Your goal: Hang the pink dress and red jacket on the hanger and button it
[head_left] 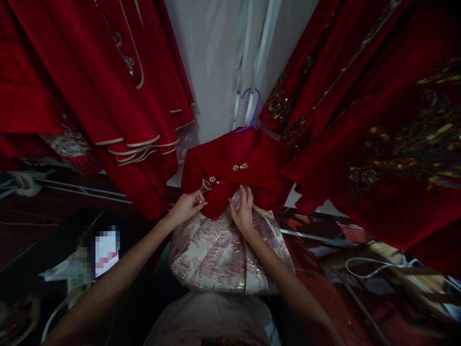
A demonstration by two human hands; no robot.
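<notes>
A small red jacket hangs on a purple hanger over a pale, shiny patterned skirt. Flower-shaped ornaments mark the collar, and a beaded tassel ornament sits on the front at left. Just below that tassel, my left hand is closed in a pinch at the jacket's edge. My right hand lies over the skirt with its fingertips at the raised front flap. Its thumb stands apart from the fingers, and skirt cloth shows between them.
Red garments with pale trim hang at left, and gold-embroidered red garments at right. A white cloth and metal poles are behind. A white blurred-out item lies on a dark surface at lower left; a white cable is at right.
</notes>
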